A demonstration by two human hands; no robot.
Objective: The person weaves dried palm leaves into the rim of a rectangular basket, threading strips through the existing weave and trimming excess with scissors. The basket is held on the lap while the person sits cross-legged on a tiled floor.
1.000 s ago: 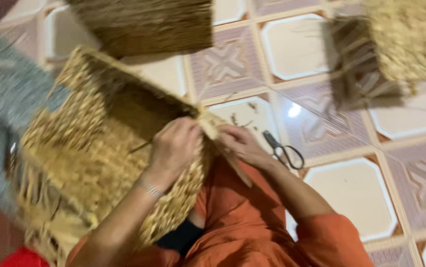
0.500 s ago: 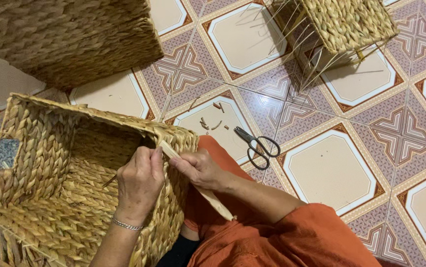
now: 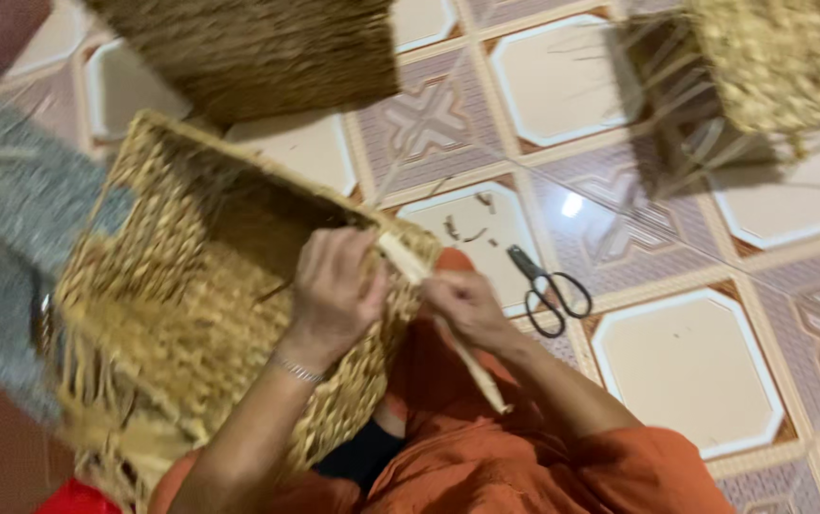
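Basket (image 3: 191, 314) rim gripped by left hand (image 3: 338, 286); right hand (image 3: 462, 305) pinches strand (image 3: 448, 328)

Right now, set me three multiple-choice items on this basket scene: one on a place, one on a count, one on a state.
1. Where do the scissors lie?
A. On the tiled floor, right of the hands
B. Inside the basket
C. On the person's lap

2. How many woven baskets show in all?
A. One
B. Three
C. Five

3. What is the left hand doing?
A. Resting flat on the floor
B. Holding the scissors
C. Gripping the rim of the basket

Answers:
1 A, the scissors sit on a pale tile beside the right hand.
2 B, one is in the lap, a darker basket lies at the top, and another basket at top right.
3 C, its fingers curl over the woven edge next to a pale strip.
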